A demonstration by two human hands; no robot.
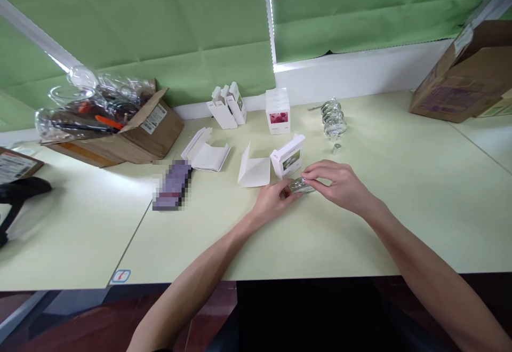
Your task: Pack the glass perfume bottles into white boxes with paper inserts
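My left hand (272,200) and my right hand (334,184) meet over the pale table (320,234), both closed on a small clear glass bottle (301,185) lying sideways between them. Just beyond the bottle sits a small white carton (288,156) with its flap open and a green picture on its face. A folded white leaflet (254,170) lies to its left. A cluster of similar clear bottles (333,118) stands farther back, with a small cap (336,148) in front of it.
More white cartons (228,108) and one with a red picture (278,111) stand by the wall. Flat white cartons (206,152) lie left. An open cardboard box (132,133) with plastic packaging sits far left, another cardboard box (464,77) far right.
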